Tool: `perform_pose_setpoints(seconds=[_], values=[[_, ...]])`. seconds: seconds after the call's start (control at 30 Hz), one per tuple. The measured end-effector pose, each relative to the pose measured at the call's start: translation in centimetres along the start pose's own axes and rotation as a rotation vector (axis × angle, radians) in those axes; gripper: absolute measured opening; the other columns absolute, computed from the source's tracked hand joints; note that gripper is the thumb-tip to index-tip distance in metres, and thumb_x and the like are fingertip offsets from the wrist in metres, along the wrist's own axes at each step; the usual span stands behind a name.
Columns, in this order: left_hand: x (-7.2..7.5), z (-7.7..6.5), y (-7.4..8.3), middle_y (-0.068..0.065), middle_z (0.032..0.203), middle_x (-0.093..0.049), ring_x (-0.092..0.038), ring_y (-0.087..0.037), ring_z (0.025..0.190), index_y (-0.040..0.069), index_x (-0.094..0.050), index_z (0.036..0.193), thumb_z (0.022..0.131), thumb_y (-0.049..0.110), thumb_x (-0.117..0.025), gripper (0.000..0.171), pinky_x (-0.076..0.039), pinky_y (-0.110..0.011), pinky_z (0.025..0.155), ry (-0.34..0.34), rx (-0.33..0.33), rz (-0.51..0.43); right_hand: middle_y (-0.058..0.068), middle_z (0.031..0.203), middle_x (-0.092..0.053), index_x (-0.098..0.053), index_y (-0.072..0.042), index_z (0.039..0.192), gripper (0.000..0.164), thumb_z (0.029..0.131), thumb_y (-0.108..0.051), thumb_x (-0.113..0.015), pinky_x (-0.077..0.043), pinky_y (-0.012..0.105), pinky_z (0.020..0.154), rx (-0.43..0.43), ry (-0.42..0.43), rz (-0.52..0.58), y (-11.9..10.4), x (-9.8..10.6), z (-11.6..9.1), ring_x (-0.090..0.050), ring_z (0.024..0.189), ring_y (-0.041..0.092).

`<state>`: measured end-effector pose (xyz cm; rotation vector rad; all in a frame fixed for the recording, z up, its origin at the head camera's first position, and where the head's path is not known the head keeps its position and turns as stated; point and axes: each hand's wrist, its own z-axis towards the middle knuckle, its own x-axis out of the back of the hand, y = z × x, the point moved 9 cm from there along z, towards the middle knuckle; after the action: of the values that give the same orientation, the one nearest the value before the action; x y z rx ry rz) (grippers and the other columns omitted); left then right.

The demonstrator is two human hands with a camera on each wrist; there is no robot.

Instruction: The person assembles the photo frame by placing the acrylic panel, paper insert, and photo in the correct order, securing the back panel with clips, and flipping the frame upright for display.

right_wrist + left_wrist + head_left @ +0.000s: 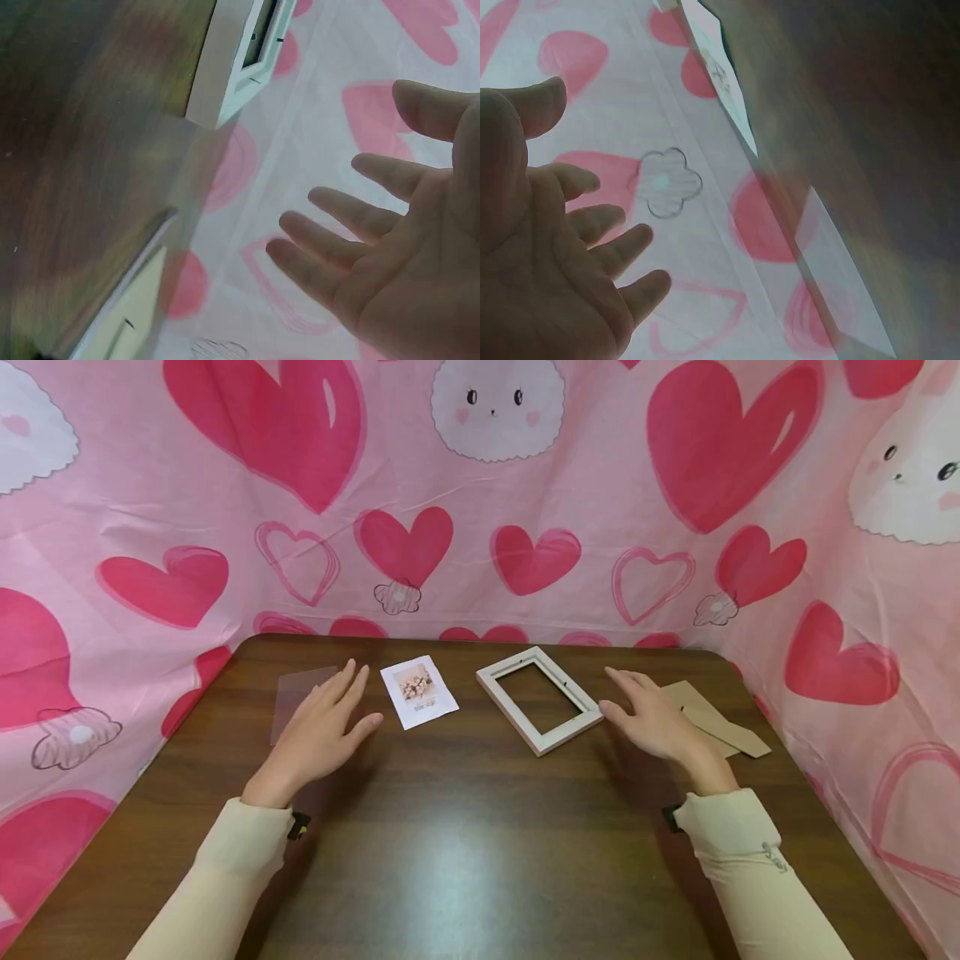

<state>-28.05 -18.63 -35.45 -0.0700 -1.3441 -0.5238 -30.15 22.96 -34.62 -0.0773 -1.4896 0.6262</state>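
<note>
Fingers spread and nothing in its grasp, my left hand [318, 727] hovers over the table, overlapping a clear plastic sheet [288, 693] in the head view. To its right lies a white card [442, 702] printed with a flower picture. My right hand [656, 718] is likewise held out with its fingers extended, between a white picture frame [517, 714] and a brown backing board [682, 695] with a stand flap [731, 732]. The frame lies flat, its recessed side up and its opening bare. In the right wrist view the hand [397, 247] appears palm-on, holding nothing.
All of these rest on a dark wood-grain table [450, 877], toward its far edge. A pink cloth [465, 485] with hearts and white faces hangs behind the table and along both sides. A dark strap [298, 825] shows at the left cuff.
</note>
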Motion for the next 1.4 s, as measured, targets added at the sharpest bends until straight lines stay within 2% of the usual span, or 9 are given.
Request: perform_pose_setpoints(seconds=[0.23,0.4,0.53,0.63,0.83,1.03,1.13,1.27,1.4], values=[[-1.0,1.7,2.1,-0.007,0.155,-0.019,-0.023,-0.035,0.136,0.025,-0.014,0.153,0.095,0.051,-0.051,0.073,-0.025,-0.061,0.103,-0.036,0.034,-0.181,0.021,0.138,-0.044,-0.037,-0.007,0.144,0.054,0.099,-0.033,-0.051,-0.032,0.056,0.1,-0.061,-0.04,0.099,1.6,-1.2,2.9,-0.04,0.125,0.036],[-2.7,3.3,3.8,-0.012,0.144,-0.04,-0.039,-0.032,0.128,0.015,-0.033,0.148,0.096,0.05,-0.049,0.065,-0.032,-0.054,0.101,-0.065,0.051,-0.288,0.02,0.129,-0.054,-0.043,-0.006,0.141,0.051,0.098,-0.033,-0.052,-0.038,0.053,0.096,-0.133,-0.053,0.147,2.5,-2.2,4.4,-0.049,0.117,0.033],[-4.6,4.3,5.5,-0.011,0.131,-0.054,-0.055,-0.026,0.108,0.009,-0.048,0.136,0.097,0.046,-0.051,0.054,-0.043,-0.046,0.092,-0.108,0.044,-0.419,0.02,0.123,-0.058,-0.045,-0.004,0.138,0.048,0.098,-0.029,-0.053,-0.038,0.053,0.096,-0.142,-0.064,0.132,2.8,-2.9,5.3,-0.05,0.115,0.034],[-6.1,4.8,6.8,-0.01,0.122,-0.059,-0.059,-0.021,0.102,0.007,-0.051,0.131,0.097,0.045,-0.053,0.051,-0.046,-0.042,0.089,-0.14,0.043,-0.492,0.02,0.118,-0.06,-0.047,-0.002,0.136,0.045,0.097,-0.024,-0.053,-0.039,0.052,0.095,-0.134,-0.071,0.112,2.8,-3.4,6.0,-0.051,0.112,0.034],[-8.8,5.5,8.5,-0.003,0.114,-0.061,-0.057,-0.016,0.101,0.007,-0.05,0.133,0.096,0.044,-0.055,0.054,-0.043,-0.039,0.091,-0.219,0.087,-0.57,0.02,0.115,-0.061,-0.052,0.001,0.131,0.04,0.096,-0.02,-0.052,-0.04,0.05,0.093,-0.138,-0.08,0.084,3.1,-4.2,6.8,-0.052,0.108,0.033],[-11.5,6.1,10.0,-0.001,0.112,-0.06,-0.062,-0.018,0.093,0.008,-0.039,0.14,0.094,0.041,-0.057,0.059,-0.044,-0.037,0.089,-0.377,0.208,-0.829,0.023,0.118,-0.058,-0.054,0.003,0.128,0.039,0.097,-0.02,-0.05,-0.04,0.05,0.094,-0.144,-0.087,0.092,3.3,-4.8,7.3,-0.051,0.11,0.035],[-12.5,6.3,10.7,-0.005,0.119,-0.057,-0.061,-0.02,0.1,0.007,-0.034,0.143,0.094,0.039,-0.057,0.063,-0.042,-0.038,0.094,-0.43,0.252,-0.928,0.024,0.122,-0.056,-0.053,0.003,0.129,0.038,0.098,-0.019,-0.049,-0.037,0.051,0.097,-0.137,-0.102,0.093,3.2,-5.2,7.5,-0.049,0.113,0.036],[-13.4,6.9,11.6,-0.007,0.126,-0.054,-0.059,-0.02,0.105,0.005,-0.028,0.147,0.095,0.037,-0.056,0.066,-0.039,-0.04,0.099,-0.448,0.267,-0.994,0.024,0.124,-0.055,-0.05,0.001,0.133,0.038,0.099,-0.017,-0.048,-0.035,0.052,0.098,-0.139,-0.149,0.117,3.2,-5.8,7.3,-0.048,0.112,0.035],[-13.7,7.7,12.4,-0.005,0.118,-0.057,-0.061,-0.018,0.099,0.003,-0.027,0.147,0.096,0.031,-0.056,0.066,-0.042,-0.036,0.093,-0.409,0.224,-0.943,0.022,0.116,-0.057,-0.048,0.0,0.135,0.039,0.098,-0.013,-0.05,-0.038,0.05,0.094,-0.156,-0.186,0.172,3.4,-6.3,7.0,-0.05,0.102,0.033]])
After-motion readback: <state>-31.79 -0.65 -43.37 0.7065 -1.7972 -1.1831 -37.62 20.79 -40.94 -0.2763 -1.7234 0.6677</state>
